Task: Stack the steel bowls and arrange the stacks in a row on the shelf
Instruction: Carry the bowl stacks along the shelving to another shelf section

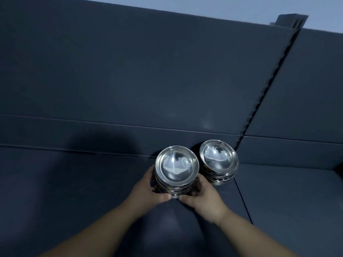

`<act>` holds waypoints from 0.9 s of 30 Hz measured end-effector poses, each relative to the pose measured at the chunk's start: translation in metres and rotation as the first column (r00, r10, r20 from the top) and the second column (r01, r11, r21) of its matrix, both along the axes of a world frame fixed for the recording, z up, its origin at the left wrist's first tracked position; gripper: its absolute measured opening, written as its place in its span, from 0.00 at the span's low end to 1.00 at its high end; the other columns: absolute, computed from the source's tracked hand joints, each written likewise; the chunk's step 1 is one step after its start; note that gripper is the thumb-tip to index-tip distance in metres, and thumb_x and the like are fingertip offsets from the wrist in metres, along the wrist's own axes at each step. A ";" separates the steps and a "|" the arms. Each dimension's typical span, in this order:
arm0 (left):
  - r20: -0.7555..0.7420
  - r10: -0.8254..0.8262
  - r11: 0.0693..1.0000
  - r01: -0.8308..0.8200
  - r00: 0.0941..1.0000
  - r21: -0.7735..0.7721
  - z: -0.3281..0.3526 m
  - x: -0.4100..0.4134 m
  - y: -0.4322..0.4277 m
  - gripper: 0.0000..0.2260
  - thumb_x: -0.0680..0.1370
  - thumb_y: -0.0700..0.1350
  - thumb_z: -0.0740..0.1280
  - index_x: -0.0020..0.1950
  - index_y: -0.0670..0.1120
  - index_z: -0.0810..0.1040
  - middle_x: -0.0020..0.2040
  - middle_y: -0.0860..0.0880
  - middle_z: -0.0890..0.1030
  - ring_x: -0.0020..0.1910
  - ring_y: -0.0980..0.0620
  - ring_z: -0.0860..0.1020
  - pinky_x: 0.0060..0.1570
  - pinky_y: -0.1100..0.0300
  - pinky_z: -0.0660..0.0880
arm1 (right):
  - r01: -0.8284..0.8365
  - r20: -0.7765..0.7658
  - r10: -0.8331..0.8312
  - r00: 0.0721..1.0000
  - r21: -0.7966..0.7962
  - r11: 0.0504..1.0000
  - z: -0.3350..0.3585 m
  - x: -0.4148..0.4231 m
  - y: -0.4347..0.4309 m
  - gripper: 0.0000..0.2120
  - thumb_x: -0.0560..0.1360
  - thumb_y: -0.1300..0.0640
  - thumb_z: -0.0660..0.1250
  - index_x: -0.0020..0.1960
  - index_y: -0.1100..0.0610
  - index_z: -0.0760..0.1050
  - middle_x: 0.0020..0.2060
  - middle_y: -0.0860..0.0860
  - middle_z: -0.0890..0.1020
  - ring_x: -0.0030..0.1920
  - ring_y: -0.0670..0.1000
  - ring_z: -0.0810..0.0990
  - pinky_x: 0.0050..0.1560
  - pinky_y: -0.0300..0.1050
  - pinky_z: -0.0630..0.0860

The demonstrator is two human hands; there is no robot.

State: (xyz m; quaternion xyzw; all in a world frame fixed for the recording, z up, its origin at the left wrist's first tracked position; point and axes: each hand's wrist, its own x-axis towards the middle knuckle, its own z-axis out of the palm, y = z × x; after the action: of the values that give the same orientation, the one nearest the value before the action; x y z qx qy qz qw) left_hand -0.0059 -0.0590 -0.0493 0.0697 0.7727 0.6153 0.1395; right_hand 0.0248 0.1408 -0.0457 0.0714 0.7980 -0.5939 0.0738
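Squarely in the middle of the head view, both hands close on one stack of steel bowls [177, 167]; the left grip [146, 184] wraps the stack's left side with its fingers curled round the nested rims, and the right grip [204, 195] clamps the right side low down; the two thumbs lie along the near foot of the stack, their tips almost meeting; both bare forearms run in from the bottom edge. The held stack is upright, several bowls deep, the top bowl open to the camera and showing bright reflections; whether its base rests on the shelf [74, 182] or is slightly above it cannot be told.

Just beside it on the right, and a little further back, stands a second stack of steel bowls [219, 158], upright on the shelf with no hand on it; the rims of the two stacks come very close, and whether they touch cannot be told. Behind both rises the dark grey back panel [130, 71]; a slotted upright [269, 86] runs up it from just behind the second stack; a thin seam [243, 201] crosses the shelf to the right of the right grip; a broad shadow [104, 145] falls on the shelf and panel to the left of the hands.
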 end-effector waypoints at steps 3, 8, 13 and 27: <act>-0.013 0.015 1.000 -0.015 1.000 -0.010 0.004 0.025 0.007 0.43 0.59 0.43 0.78 0.71 0.55 0.65 0.59 0.58 0.80 0.58 0.60 0.78 0.61 0.55 0.75 | 0.002 0.000 -0.002 1.000 -0.051 0.999 0.005 0.025 0.009 0.39 0.64 0.67 0.77 0.71 0.56 0.64 0.57 0.49 0.82 0.53 0.42 0.82 0.53 0.36 0.78; -0.038 -0.001 1.000 0.001 0.999 0.000 0.020 0.083 0.048 0.43 0.57 0.46 0.79 0.70 0.56 0.66 0.58 0.59 0.81 0.57 0.63 0.78 0.60 0.59 0.75 | 0.005 0.003 -0.005 1.000 -0.115 0.993 0.022 0.086 0.050 0.39 0.63 0.62 0.77 0.70 0.53 0.66 0.57 0.47 0.82 0.55 0.43 0.82 0.56 0.39 0.78; -0.057 -0.100 0.995 0.101 0.993 0.016 0.033 0.149 0.121 0.39 0.61 0.40 0.79 0.67 0.57 0.68 0.56 0.57 0.82 0.56 0.61 0.79 0.55 0.64 0.75 | 0.076 -0.021 -0.079 0.997 -0.112 0.991 0.036 0.173 0.121 0.38 0.61 0.56 0.79 0.69 0.52 0.68 0.56 0.46 0.83 0.56 0.43 0.81 0.64 0.45 0.75; 0.004 -0.475 0.868 0.468 0.880 0.169 0.035 0.318 0.384 0.32 0.65 0.31 0.76 0.59 0.58 0.69 0.53 0.56 0.82 0.55 0.53 0.81 0.58 0.54 0.77 | 0.442 0.006 -0.444 0.896 -0.111 0.890 0.049 0.414 0.348 0.33 0.62 0.51 0.75 0.65 0.42 0.71 0.57 0.43 0.81 0.58 0.46 0.80 0.59 0.53 0.79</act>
State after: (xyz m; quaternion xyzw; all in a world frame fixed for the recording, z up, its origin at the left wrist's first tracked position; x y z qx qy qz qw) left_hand 0.3125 0.3248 -0.0147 0.2531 0.6760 0.6251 0.2968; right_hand 0.4391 0.4891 0.0037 0.2413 0.7277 -0.6385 -0.0674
